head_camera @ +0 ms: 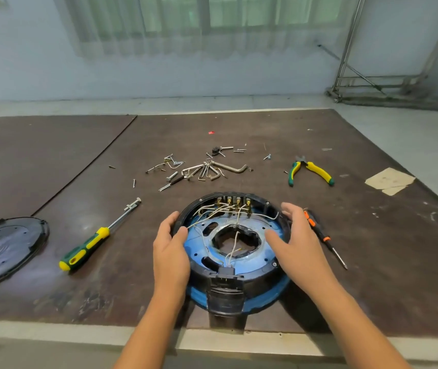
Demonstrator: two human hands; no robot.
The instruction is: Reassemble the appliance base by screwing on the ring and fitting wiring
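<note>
My left hand (pixel 171 249) grips left rim of black plastic ring (pixel 261 275) on round blue appliance base (pixel 199 249) | my right hand (pixel 296 241), fingers loosely spread, rests on right rim, hiding part of small orange-and-black screwdriver (pixel 321 233) | base at brown worktop's (pixel 372 262) near edge | round black cover (pixel 4 249) cut off left

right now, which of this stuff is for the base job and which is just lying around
For the job: blue base, black ring, white wires, loose screws, green-yellow screwdriver, orange-black screwdriver.
Lying about: pliers, hex keys, paper scrap, red scrap.
</note>
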